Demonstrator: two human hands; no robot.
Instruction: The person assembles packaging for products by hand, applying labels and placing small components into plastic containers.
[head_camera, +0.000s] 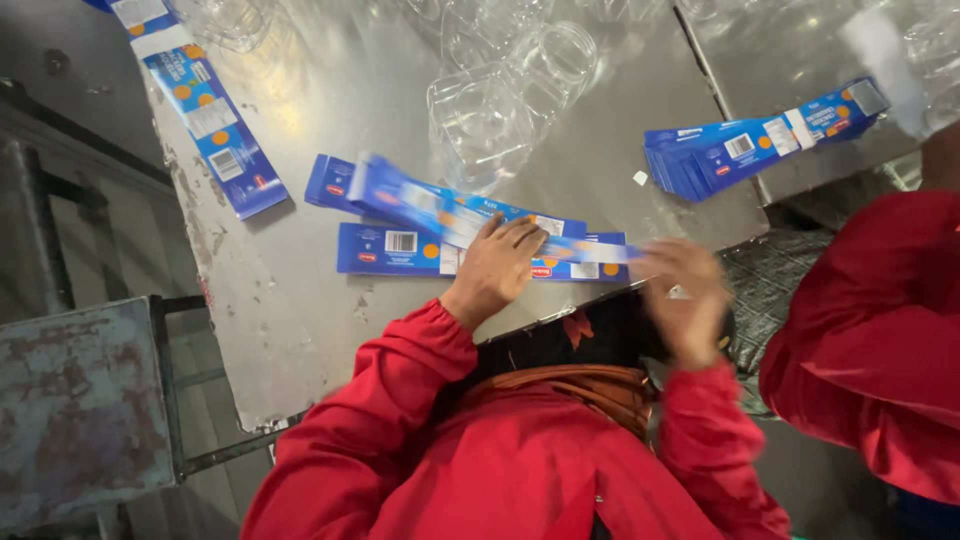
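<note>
My left hand (497, 268) lies flat on a stack of long blue label strips (400, 248) at the near edge of the steel table (300, 300). A single blue strip (450, 210) hangs blurred above the stack, running from the upper left toward my right hand (685, 295). That hand is blurred; its fingers are closed on the strip's right end. Both my sleeves are red.
Several clear plastic jars (500, 100) lie on the table behind the stack. Another pile of blue strips (750, 145) sits at the right, and one (205, 115) at the far left. A person's red sleeve (870, 340) is at the right. A rusty metal frame (80, 400) stands at the left.
</note>
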